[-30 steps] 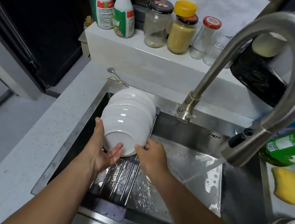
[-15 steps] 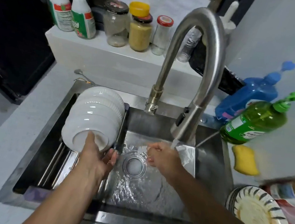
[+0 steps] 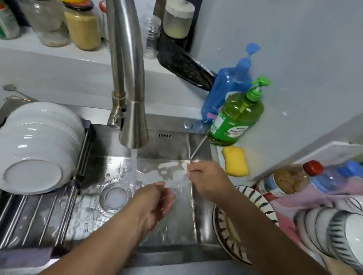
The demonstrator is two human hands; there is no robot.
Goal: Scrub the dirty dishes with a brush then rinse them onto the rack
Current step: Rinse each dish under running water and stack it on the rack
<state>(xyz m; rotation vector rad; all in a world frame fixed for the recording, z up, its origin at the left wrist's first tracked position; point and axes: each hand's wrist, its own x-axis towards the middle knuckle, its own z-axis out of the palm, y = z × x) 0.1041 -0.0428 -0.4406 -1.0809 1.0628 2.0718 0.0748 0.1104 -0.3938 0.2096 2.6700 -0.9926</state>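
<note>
Several clean white bowls (image 3: 34, 150) lie stacked on their sides on the roll-up rack (image 3: 20, 216) over the sink's left half. The tap (image 3: 125, 63) runs, its stream (image 3: 133, 165) falling into the basin. My left hand (image 3: 155, 200) is just right of the stream with loosely curled fingers and holds nothing. At the basin's right wall my right hand (image 3: 207, 181) pinches the lower end of a thin metal brush handle (image 3: 198, 148) that leans up toward the corner; its head is hidden. A dirty striped plate (image 3: 233, 229) and striped bowls (image 3: 345, 235) wait at the right.
A yellow sponge (image 3: 235, 161), a green soap bottle (image 3: 237, 118) and a blue bottle (image 3: 229, 86) stand at the sink's back right. Jars (image 3: 82, 28) line the ledge behind. More bottles (image 3: 320, 182) lie on a pink cloth beside the dirty dishes.
Both hands left the stacked bowls. The left hand moved right to the running water, and the right hand went on to the basin's right wall and the brush handle. The view swung right.
</note>
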